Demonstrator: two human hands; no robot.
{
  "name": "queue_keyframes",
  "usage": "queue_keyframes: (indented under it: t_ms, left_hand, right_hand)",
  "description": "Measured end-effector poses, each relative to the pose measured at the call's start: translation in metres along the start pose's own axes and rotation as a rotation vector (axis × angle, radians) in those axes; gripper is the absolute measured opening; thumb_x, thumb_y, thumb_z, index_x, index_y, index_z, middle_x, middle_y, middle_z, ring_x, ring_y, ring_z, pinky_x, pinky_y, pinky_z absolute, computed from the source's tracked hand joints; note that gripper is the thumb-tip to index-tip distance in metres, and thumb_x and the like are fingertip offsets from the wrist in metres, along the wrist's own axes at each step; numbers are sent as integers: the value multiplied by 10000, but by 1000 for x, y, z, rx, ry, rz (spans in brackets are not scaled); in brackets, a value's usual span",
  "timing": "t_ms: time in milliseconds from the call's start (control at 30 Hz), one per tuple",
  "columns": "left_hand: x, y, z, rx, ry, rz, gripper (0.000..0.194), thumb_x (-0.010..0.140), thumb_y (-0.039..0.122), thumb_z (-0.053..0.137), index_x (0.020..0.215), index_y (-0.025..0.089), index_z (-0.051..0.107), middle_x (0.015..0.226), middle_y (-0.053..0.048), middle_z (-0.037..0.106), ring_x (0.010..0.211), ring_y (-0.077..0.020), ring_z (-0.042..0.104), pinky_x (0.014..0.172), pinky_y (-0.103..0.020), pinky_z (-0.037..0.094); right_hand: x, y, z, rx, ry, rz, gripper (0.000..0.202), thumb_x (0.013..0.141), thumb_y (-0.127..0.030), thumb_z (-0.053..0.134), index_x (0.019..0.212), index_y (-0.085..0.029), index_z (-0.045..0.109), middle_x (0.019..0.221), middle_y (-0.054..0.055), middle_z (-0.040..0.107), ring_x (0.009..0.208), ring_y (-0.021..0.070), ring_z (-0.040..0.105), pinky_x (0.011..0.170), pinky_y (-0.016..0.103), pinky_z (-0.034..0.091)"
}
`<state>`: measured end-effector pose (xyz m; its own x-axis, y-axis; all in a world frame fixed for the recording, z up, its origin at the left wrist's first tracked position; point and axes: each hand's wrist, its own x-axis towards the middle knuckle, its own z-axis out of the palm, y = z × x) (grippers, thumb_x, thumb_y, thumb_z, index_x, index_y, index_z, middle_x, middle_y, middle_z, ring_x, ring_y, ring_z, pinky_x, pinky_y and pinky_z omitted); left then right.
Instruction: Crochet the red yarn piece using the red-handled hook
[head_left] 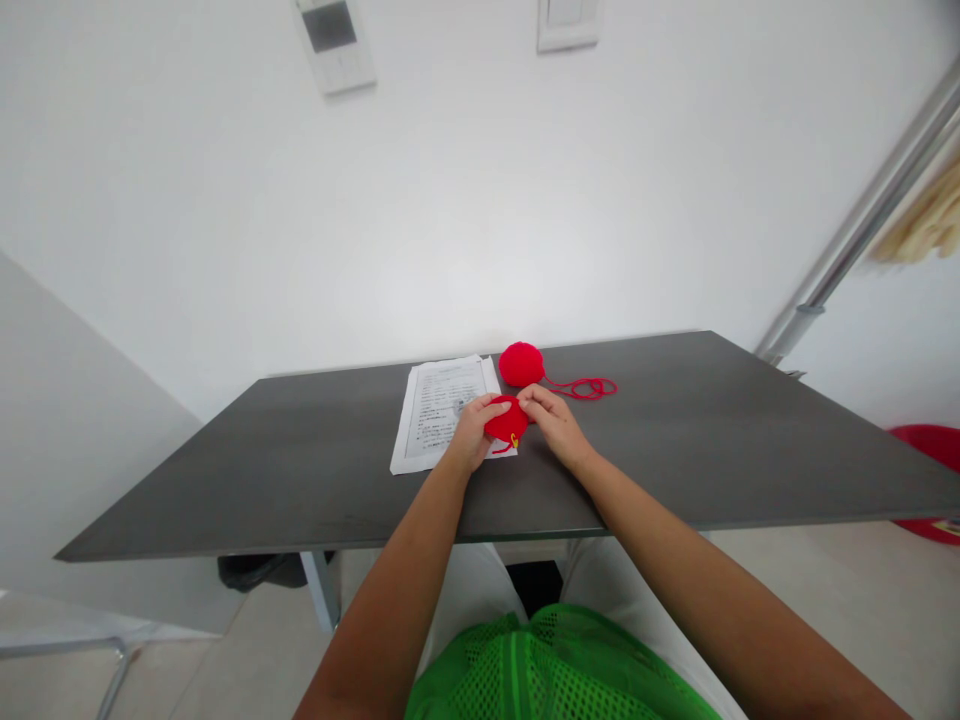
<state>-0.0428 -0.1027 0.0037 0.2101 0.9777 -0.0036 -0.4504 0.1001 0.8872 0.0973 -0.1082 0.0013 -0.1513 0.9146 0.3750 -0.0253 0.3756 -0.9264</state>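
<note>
Between my hands is a small round piece of red crochet (505, 421), with a yellow stitch marker (514, 440) and a short yarn tail at its lower edge. My left hand (474, 428) is closed on its left side, thumb on top. At its upper right edge, the fingers of my right hand (549, 415) pinch the piece; whether a hook is in them I cannot make out. Just beyond lies a ball of red yarn (521, 365), its loose strand (589, 388) looped on the table to the right.
Printed sheets of paper (435, 410) lie under and left of my left hand on the dark grey table (675, 430). The table's back edge meets a white wall (450, 200). A black bag (262, 571) is below the table at left, and a red round object (930, 440) stands at right.
</note>
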Motion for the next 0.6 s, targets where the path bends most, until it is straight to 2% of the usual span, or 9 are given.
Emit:
queue_keyframes:
  t_ms: [200, 400, 600]
  left_hand:
    - [-2, 2, 1, -17, -40, -7, 244, 556, 256, 782, 706, 125, 641, 623, -17, 634, 570, -101, 558, 593, -234, 421]
    - [-2, 3, 0, -51, -14, -52, 298, 553, 284, 791, 759, 127, 643, 674, -27, 657, 599, -113, 575, 608, -242, 427]
    - [-2, 4, 0, -15, -15, -28, 290, 544, 285, 786, 738, 132, 632, 648, -16, 644, 589, -103, 563, 588, -226, 417]
  right_hand:
    - [0, -3, 0, 47, -16, 39, 171, 762, -365, 539, 695, -210, 509, 626, -30, 443, 596, 137, 405, 591, 269, 343]
    - [-1, -4, 0, 103, -37, 43, 184, 765, -380, 552, 701, -212, 513, 635, -26, 468, 600, 138, 432, 603, 272, 366]
    - [-2, -3, 0, 70, -33, -7, 182, 772, -362, 545, 680, -211, 505, 609, -36, 452, 581, 133, 421, 583, 270, 340]
